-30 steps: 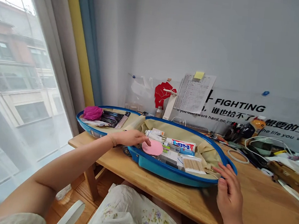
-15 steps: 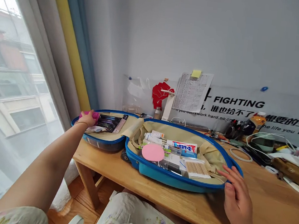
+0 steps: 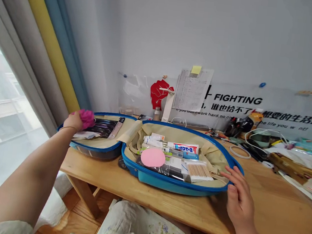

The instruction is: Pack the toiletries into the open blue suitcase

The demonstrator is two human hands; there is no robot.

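Lots of toiletries (image 3: 183, 148) are already sitting in the suitcase (image 3: 171, 184), left hand (image 3: 74, 121) clutching a not-yet-dropped magenta puff (image 3: 87, 119), right hand (image 3: 240, 201) hanging empty by the right rim (image 3: 237, 166).

The wooden table (image 3: 267, 197) carries an open blue suitcase (image 3: 170, 185) across its left and middle. A white lamp (image 3: 167, 109) stands at the far side; a white ring (image 3: 238, 156) and brown pouch (image 3: 294, 165) lie at right.

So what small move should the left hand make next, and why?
Perhaps lift the ruffled magenta mesh-like puff straight up: the left hand appears to grip it at the open, blue-rimmed suitcase, close beside dark, slender packaged items.
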